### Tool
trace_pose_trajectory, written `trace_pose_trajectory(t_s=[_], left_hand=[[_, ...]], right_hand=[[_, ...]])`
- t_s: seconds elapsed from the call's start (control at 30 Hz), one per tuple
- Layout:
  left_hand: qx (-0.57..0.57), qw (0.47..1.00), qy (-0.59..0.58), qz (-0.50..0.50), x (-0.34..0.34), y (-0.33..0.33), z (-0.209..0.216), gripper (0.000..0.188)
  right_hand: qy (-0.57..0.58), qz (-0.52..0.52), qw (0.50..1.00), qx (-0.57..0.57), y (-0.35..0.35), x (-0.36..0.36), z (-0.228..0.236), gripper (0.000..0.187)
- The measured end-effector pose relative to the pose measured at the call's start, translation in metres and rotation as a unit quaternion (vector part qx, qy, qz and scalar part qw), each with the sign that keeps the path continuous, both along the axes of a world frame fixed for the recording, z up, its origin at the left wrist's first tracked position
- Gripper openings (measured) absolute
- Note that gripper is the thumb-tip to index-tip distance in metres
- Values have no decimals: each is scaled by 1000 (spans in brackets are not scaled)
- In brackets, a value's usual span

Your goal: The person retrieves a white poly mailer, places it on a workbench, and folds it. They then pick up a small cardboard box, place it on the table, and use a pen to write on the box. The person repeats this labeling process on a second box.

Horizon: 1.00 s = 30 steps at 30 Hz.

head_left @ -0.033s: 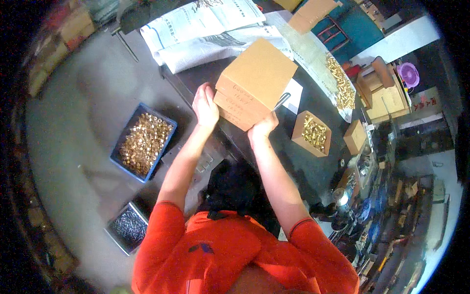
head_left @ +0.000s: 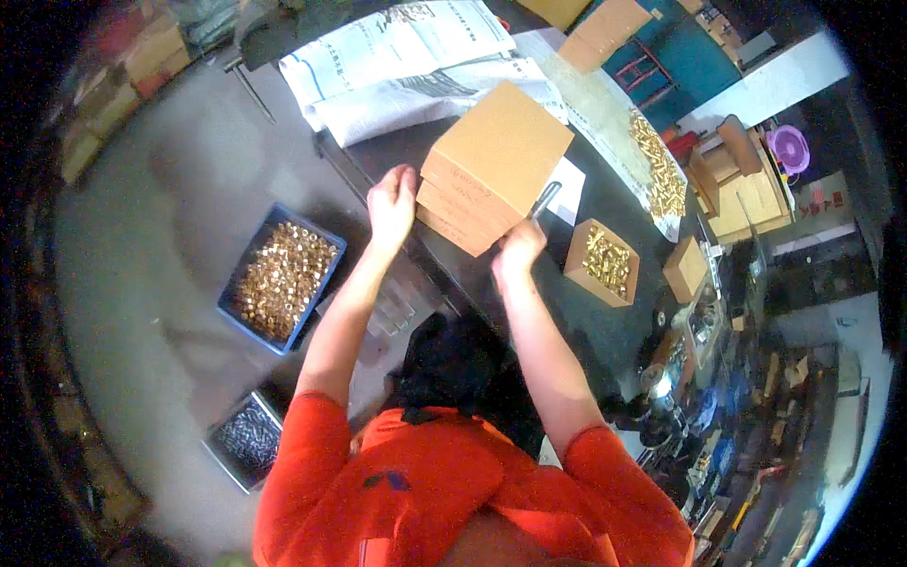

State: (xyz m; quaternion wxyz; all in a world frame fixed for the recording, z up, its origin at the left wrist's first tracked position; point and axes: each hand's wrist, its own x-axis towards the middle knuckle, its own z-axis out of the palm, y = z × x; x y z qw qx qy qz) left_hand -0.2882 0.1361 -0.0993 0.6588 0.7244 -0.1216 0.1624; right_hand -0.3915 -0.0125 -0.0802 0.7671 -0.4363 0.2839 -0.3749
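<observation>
A stack of brown cardboard boxes (head_left: 501, 151) with handwriting on the near sides stands on the dark table. My left hand (head_left: 390, 203) is beside the stack's left corner, its fingers curled in; whether anything is inside them is hidden. At the stack's lower right corner, my right hand (head_left: 519, 250) grips a pen (head_left: 545, 199) that points up and away. Behind the pen lies a white sheet of paper (head_left: 567, 191). To the right of my right hand sits an open cardboard box (head_left: 578, 271) with small brass parts (head_left: 607, 258) in it.
Newspaper sheets (head_left: 397, 57) cover the table's far left. More brass parts (head_left: 657, 165) lie heaped on paper at the right, near a small closed box (head_left: 684, 269). Low on the left are a blue bin (head_left: 230, 317) of brass nuts and a bin of dark metal pieces (head_left: 248, 437).
My right hand has drawn slightly right, off the stack's corner, and the pen shows more. My left hand has shifted a little down, away from the boxes' side.
</observation>
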Motion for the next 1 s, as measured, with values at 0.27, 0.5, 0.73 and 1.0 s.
trace_pose_trajectory(t_s=[0.27,0.5,0.73,1.0], left_hand=[[-216,927,198,-233,-9,-2,85,51],[-241,937,187,-168,1,-22,47,43],[-252,950,147,-112,-10,-32,66,40],[-220,958,174,-67,-18,-34,67,40]], right_hand=[[-44,-17,998,-45,-30,25,28,38],[-64,4,998,11,-21,40,36,24],[-38,-8,999,-38,-28,42,21,28],[-79,8,996,-30,-28,45,18,26]])
